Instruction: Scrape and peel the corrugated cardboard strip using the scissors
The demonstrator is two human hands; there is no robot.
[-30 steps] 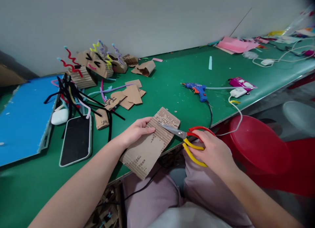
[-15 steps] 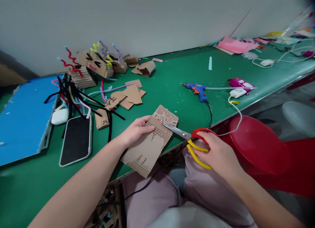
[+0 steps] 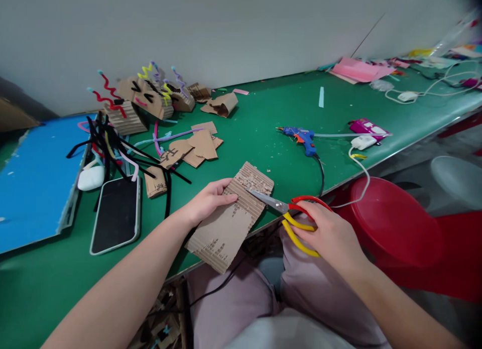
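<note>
A piece of corrugated cardboard [image 3: 226, 233], its ribs partly bared and torn, is tilted over the table's front edge. My left hand [image 3: 211, 202] pinches its left side, thumb on top. My right hand [image 3: 327, 231] grips scissors [image 3: 278, 205] with one red and one yellow handle. Their metal blades point left and lie across the ribbed upper part of the cardboard. Whether the lower blade is beneath the sheet is hard to see. Beyond the cardboard, cut cardboard scraps [image 3: 203, 144] lie on the green table [image 3: 259, 118].
A blue glue gun [image 3: 303, 138] with a black cord rests right of centre. On the left are a phone [image 3: 116, 216], a white earbud case [image 3: 91, 178], black pipe cleaners [image 3: 103, 138] and a blue board [image 3: 33, 183]. Decorated cardboard figures [image 3: 145, 98] stand by the wall. A red stool [image 3: 399, 218] is at right.
My right hand and the scissors have shifted slightly left, with the blade tips further over the cardboard. My left hand keeps its hold.
</note>
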